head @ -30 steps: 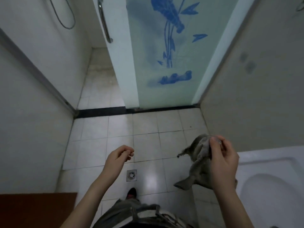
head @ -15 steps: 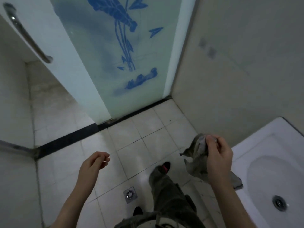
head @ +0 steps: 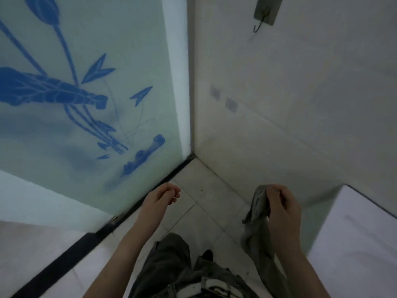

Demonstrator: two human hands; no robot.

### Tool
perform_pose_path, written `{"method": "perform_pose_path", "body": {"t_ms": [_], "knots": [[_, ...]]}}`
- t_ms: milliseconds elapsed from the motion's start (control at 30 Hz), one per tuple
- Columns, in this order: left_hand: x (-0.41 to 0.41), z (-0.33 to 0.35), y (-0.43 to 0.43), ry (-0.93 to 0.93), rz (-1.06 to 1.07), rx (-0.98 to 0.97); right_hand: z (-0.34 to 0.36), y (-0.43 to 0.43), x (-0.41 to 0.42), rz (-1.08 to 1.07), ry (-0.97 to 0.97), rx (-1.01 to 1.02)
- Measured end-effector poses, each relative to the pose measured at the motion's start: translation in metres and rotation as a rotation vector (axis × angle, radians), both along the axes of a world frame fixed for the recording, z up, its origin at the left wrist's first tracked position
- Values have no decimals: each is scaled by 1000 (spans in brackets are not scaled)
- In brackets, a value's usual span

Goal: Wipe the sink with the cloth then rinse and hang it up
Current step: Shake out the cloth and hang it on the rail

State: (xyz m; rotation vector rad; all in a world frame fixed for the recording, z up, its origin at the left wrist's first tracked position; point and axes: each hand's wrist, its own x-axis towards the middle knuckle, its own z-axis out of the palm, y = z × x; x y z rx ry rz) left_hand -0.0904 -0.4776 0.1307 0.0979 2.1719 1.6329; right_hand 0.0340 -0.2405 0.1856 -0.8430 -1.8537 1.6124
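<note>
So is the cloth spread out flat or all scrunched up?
Scrunched up. The cloth hangs bunched in a narrow, wrinkled strip from the right hand, whose fingers pinch its top.

One cloth (head: 258, 214), one hook (head: 258, 23), one sink (head: 361, 244)

Limp grey cloth (head: 257, 214); frosted glass door (head: 96, 117); glossy floor tiles (head: 206, 203).

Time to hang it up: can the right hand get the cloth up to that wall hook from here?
Probably yes: the right hand grips the cloth, and only bare wall lies between it and the hook, high above.
</note>
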Motion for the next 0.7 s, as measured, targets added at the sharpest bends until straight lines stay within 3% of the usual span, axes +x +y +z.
{"method": "perform_pose_path", "body": {"t_ms": [167,367,533,700], "knots": [[-92,-11,41,-28,-126,-21,-15,25,-63,-132,-40,-19],[-220,-14,93,-12,-430,-42,-22,38,-141,-287,-100,27],[-317,35,151,109,-581,-31,28,54,-206,-286,-17,194],[-337,103,228,326,-836,113,93,75,-243,-141,-59,404]]}}
